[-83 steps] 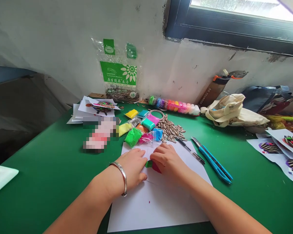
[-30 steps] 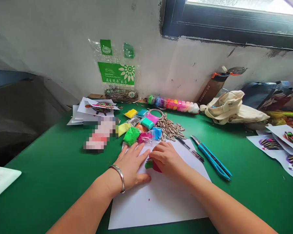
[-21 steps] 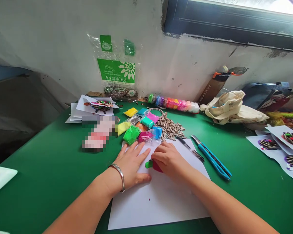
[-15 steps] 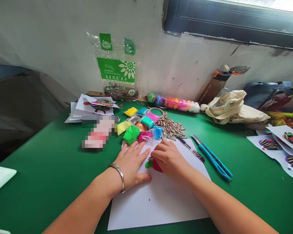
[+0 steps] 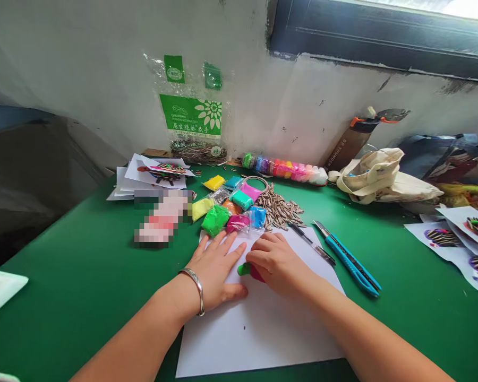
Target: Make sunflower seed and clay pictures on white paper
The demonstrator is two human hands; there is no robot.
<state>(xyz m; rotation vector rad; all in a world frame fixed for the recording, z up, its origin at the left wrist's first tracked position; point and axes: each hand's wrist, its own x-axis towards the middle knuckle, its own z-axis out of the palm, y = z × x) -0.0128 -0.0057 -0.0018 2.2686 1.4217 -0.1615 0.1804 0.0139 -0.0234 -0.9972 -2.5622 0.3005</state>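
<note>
A white sheet of paper [image 5: 223, 345] lies before me on the green table. My left hand [image 5: 215, 273], with a silver bangle at the wrist, rests flat on the paper's left half, fingers spread. My right hand [image 5: 276, 262] is closed, its fingertips pressed together over a small shape of modelling clay on the paper. A green clay end [image 5: 244, 269] sticks out to the left and a magenta clay part [image 5: 257, 273] shows beneath the fingers. Whatever the fingertips pinch is hidden. A tiny dark speck [image 5: 244, 328] lies lower on the sheet.
Bagged clay packets [image 5: 215, 220] and a sunflower seed pile [image 5: 281, 207] lie beyond the paper. A pen [image 5: 313, 244] and blue utility knife [image 5: 348, 260] lie right. Seed-decorated pictures [image 5: 442, 236], a cloth bag [image 5: 376, 175] and a seed bag [image 5: 197, 122] stand around.
Both hands stay almost in place. A small sliver that showed at my right fingertips is now hidden, as the fingers have shifted slightly over the clay.
</note>
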